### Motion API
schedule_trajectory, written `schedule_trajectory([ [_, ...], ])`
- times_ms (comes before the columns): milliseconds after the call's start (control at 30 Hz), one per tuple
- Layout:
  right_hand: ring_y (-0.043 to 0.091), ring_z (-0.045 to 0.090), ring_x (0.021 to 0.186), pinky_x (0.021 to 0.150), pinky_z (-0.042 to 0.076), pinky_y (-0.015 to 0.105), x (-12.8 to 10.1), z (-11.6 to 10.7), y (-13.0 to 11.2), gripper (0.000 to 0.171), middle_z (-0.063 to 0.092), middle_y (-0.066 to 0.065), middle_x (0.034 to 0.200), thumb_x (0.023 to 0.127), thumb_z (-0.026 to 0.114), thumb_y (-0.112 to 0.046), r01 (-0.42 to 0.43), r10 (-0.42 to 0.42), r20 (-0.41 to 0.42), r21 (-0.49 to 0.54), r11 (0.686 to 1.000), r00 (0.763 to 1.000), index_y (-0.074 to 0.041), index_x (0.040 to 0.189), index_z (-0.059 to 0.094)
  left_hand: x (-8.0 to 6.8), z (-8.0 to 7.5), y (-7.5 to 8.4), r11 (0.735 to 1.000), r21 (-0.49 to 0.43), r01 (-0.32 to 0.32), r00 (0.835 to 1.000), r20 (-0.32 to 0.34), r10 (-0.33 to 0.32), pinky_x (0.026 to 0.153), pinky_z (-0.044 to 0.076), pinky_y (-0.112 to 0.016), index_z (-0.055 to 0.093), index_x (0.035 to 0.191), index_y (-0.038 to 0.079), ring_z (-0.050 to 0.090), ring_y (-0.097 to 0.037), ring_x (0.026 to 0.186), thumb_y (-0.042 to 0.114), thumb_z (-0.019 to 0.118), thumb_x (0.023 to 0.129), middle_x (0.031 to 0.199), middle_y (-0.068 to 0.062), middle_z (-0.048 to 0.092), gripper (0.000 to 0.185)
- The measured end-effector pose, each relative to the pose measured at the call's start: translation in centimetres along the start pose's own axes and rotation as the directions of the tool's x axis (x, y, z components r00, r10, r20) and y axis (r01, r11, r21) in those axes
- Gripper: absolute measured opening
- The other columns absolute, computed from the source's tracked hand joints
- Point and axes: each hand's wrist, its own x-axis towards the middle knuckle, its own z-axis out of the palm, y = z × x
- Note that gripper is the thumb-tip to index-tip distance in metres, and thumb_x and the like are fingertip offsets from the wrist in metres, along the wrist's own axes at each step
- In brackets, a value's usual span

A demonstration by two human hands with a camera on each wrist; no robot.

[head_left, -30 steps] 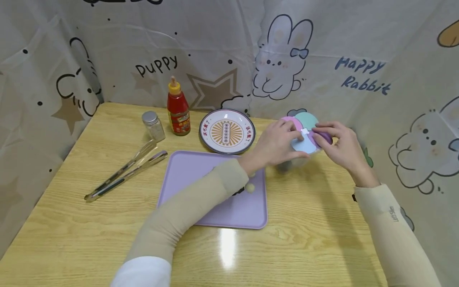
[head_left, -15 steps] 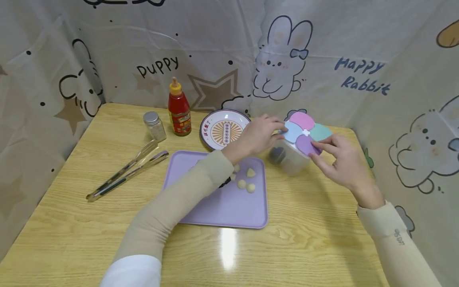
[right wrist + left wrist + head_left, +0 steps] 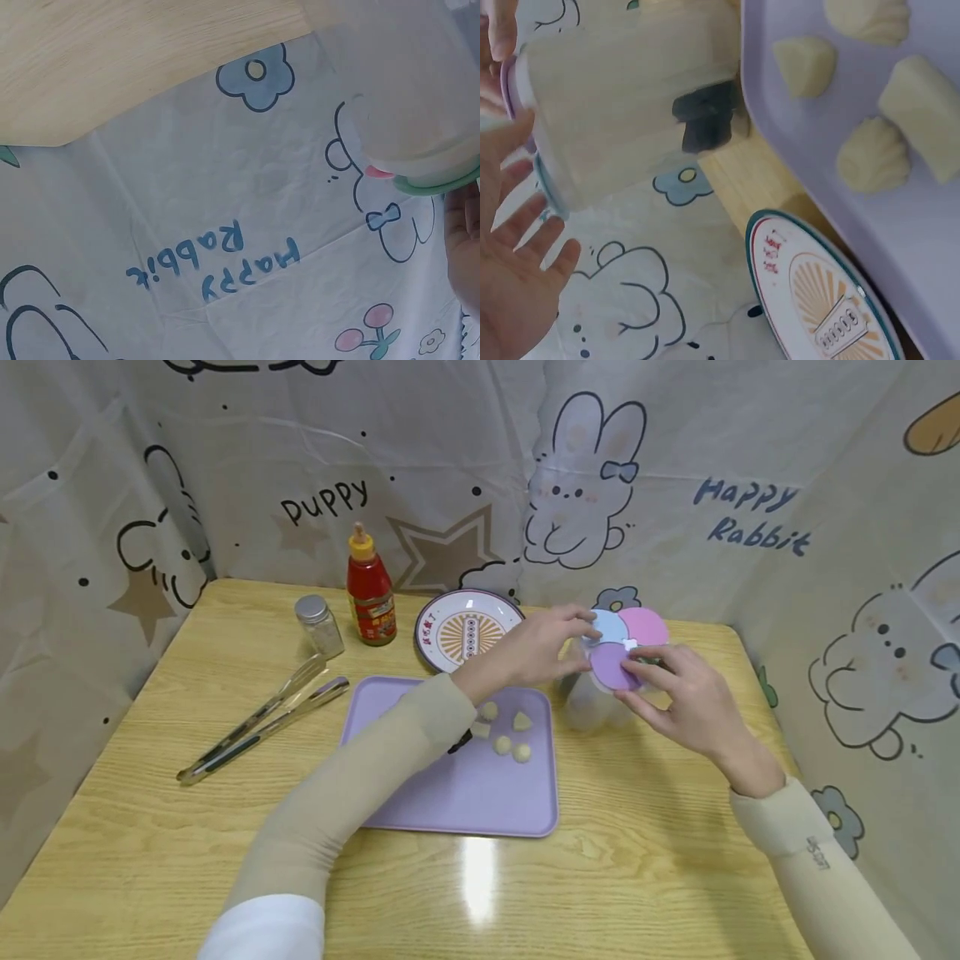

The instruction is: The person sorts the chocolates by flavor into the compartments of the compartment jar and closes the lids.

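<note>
A translucent canister (image 3: pixel 588 708) stands to the right of the tray, topped by a round lid (image 3: pixel 615 668) of blue, pink, purple and green petals. Dark pieces (image 3: pixel 705 116) show through its wall near the base in the left wrist view. My right hand (image 3: pixel 690 702) pinches the lid's edge by the purple petal with thumb and fingers. My left hand (image 3: pixel 528 647) is at the lid's left side, its fingers spread beside the blue petal. In the right wrist view the green petal (image 3: pixel 435 185) juts past the rim, with right fingers (image 3: pixel 463 240) under it.
A lilac tray (image 3: pixel 487 806) bears several pale shaped pieces (image 3: pixel 521 721) and a black item (image 3: pixel 460 742) partly hidden by my left arm. Behind it are a patterned plate (image 3: pixel 470 627), a red sauce bottle (image 3: pixel 371 593) and a shaker jar (image 3: pixel 320 625). Metal tongs (image 3: pixel 255 727) lie at left.
The petal lid has turned clockwise: blue has gone from front to back left, purple from right to front. My left hand has come off the lid's top to its left side.
</note>
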Motion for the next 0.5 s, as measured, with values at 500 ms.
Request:
schedule_trajectory([
  [500,0.040,0.074,0.084,0.065,0.062,0.048,0.85,0.77,-0.21,0.058,0.078,0.024,0.104,0.113,0.047,-0.043,0.215,-0.219,0.011,-0.248,0.945,0.976,0.007,0.112,0.076,-0.59,1.16,0.01,0.995,-0.097,-0.007,0.998,-0.068,0.000,0.126,0.036,-0.032,0.069,0.137,0.015,0.046,-0.021,0.153,0.041,0.082,0.090,0.159,-0.003,0.054,0.056],
])
